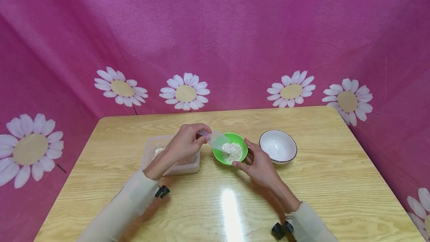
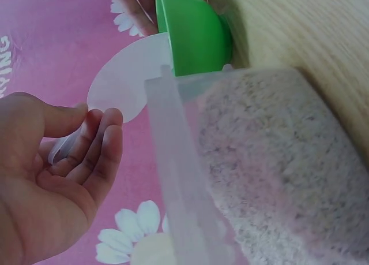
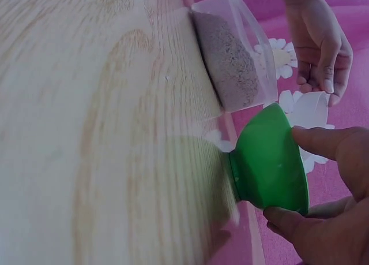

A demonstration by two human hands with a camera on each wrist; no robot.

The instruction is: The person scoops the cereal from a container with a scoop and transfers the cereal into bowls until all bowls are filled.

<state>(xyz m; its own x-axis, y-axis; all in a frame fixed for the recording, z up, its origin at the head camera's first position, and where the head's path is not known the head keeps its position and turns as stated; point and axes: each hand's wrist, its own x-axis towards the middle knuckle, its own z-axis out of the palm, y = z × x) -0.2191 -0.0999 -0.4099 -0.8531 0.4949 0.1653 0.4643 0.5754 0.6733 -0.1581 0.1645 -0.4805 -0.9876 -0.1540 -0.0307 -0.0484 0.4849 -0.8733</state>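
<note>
My left hand (image 1: pixel 185 143) pinches the handle of a translucent plastic scoop (image 1: pixel 217 140), its mouth tipped over the rim of a small green bowl (image 1: pixel 218 155). Pale oat-like flakes (image 1: pixel 234 152) lie in the bowl and at the scoop's lip. With thumb and fingers on opposite sides, my right hand (image 1: pixel 260 165) holds the green bowl near its rim. In the right wrist view the green bowl (image 3: pixel 268 161) stands close over the wooden table. Under my left forearm, a clear plastic container (image 1: pixel 147 154) of flakes is partly hidden; the left wrist view shows its flakes (image 2: pixel 277 155) through the wall.
A white bowl with a dark rim (image 1: pixel 278 146) stands just right of my right hand. All of this is on a light wooden table (image 1: pixel 336 182). Behind the table hangs a pink cloth (image 1: pixel 221 40) printed with white daisies.
</note>
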